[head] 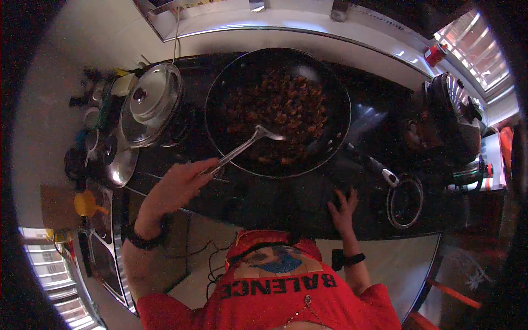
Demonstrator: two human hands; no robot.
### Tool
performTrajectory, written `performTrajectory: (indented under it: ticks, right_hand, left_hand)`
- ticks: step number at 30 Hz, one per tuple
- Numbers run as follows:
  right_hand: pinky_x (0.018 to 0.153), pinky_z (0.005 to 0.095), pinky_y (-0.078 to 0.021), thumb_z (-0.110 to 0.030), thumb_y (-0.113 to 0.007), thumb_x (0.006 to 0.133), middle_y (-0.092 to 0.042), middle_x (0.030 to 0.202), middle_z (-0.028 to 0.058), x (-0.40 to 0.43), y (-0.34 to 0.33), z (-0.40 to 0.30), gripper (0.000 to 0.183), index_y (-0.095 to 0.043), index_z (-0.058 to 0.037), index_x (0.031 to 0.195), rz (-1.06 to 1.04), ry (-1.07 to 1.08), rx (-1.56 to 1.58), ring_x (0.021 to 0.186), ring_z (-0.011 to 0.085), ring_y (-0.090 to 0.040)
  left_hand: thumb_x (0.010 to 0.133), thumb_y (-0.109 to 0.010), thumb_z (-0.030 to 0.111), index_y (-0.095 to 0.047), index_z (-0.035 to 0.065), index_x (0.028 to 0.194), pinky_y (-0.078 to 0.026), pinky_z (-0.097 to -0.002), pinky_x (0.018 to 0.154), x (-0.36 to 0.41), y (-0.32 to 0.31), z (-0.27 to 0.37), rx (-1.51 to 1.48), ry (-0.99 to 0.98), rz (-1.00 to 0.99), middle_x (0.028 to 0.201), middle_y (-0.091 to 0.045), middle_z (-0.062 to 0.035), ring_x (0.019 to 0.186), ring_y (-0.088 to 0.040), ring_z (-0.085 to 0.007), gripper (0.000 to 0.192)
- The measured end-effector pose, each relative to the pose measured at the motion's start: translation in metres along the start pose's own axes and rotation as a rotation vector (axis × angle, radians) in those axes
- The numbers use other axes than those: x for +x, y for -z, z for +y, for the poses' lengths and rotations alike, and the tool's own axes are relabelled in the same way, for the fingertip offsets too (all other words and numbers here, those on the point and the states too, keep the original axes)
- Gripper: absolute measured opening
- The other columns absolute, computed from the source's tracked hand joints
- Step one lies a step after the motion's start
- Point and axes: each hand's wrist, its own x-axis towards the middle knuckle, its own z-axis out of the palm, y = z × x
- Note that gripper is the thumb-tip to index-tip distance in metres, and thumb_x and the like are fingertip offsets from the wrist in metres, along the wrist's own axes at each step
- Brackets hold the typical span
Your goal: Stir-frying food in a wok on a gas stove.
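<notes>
A large dark wok sits before me, its long handle pointing to the lower right. Browned chunks of food lie spread over its inside. My left hand, at the wok's lower left, is closed around the handle of a metal spatula; the spatula's head is over the food. My right hand is above the dark counter, below the wok's right side, with its fingers spread and nothing in it. The spatula blade is partly blurred.
A pot with a glass lid stands left of the wok, beside a shiny metal lid or bowl. At the right are a round glass lid and a dark appliance. A red can stands on the window ledge.
</notes>
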Motion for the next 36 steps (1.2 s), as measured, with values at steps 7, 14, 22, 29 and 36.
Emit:
performTrajectory:
  ticks: [7, 14, 22, 29, 36]
  right_hand:
    - [0.107, 0.0513, -0.0071, -0.020, -0.067, 0.074, -0.018, 0.143, 0.0190, 0.004, 0.001, 0.001, 0.051, -0.050, -0.0177, 0.122, 0.011, 0.024, 0.017, 0.133, 0.0370, -0.015]
    - [0.106, 0.0510, -0.0073, -0.020, -0.067, 0.074, -0.018, 0.144, 0.0194, 0.000, 0.001, -0.001, 0.050, -0.050, -0.0176, 0.122, 0.012, 0.024, 0.053, 0.133, 0.0371, -0.014]
    - [0.106, 0.0501, -0.0075, -0.020, -0.067, 0.075, -0.018, 0.144, 0.0202, 0.002, 0.003, -0.002, 0.049, -0.051, -0.0174, 0.122, 0.009, 0.017, 0.044, 0.133, 0.0375, -0.014]
    - [0.107, 0.0475, -0.0100, -0.019, -0.068, 0.074, -0.019, 0.143, 0.0198, 0.005, 0.001, 0.003, 0.051, -0.051, -0.0171, 0.122, 0.048, 0.086, 0.025, 0.132, 0.0372, -0.016]
    - [0.106, 0.0456, -0.0149, -0.017, -0.069, 0.072, -0.019, 0.143, 0.0187, 0.007, 0.001, -0.002, 0.052, -0.052, -0.0161, 0.121, 0.049, 0.085, 0.016, 0.131, 0.0379, -0.016]
  left_hand:
    - [0.089, -0.050, 0.018, -0.051, 0.0075, 0.121, -0.042, -0.0323, 0.053, 0.023, -0.039, 0.001, -0.033, -0.217, 0.024, 0.062, -0.054, -0.0128, 0.054, -0.053, -0.0172, 0.034]
    - [0.089, -0.050, 0.018, -0.050, 0.0086, 0.124, -0.042, -0.0289, 0.052, 0.018, -0.030, 0.000, -0.085, -0.045, -0.041, 0.061, -0.051, -0.0076, 0.054, -0.049, -0.0116, 0.036]
    - [0.090, -0.049, 0.018, -0.048, 0.0110, 0.127, -0.039, -0.0244, 0.049, 0.002, -0.022, -0.001, -0.251, 0.100, -0.176, 0.061, -0.047, 0.0014, 0.054, -0.044, -0.0071, 0.038]
    - [0.091, -0.047, 0.021, -0.046, 0.0122, 0.128, -0.034, -0.0212, 0.040, 0.022, -0.034, -0.004, -0.436, 0.096, -0.161, 0.060, -0.047, 0.0016, 0.045, -0.041, -0.0047, 0.038]
    - [0.092, -0.046, 0.021, -0.046, 0.0071, 0.127, -0.035, -0.0210, 0.039, 0.048, -0.047, 0.010, -0.427, 0.030, -0.140, 0.060, -0.047, 0.0007, 0.045, -0.042, -0.0051, 0.038]
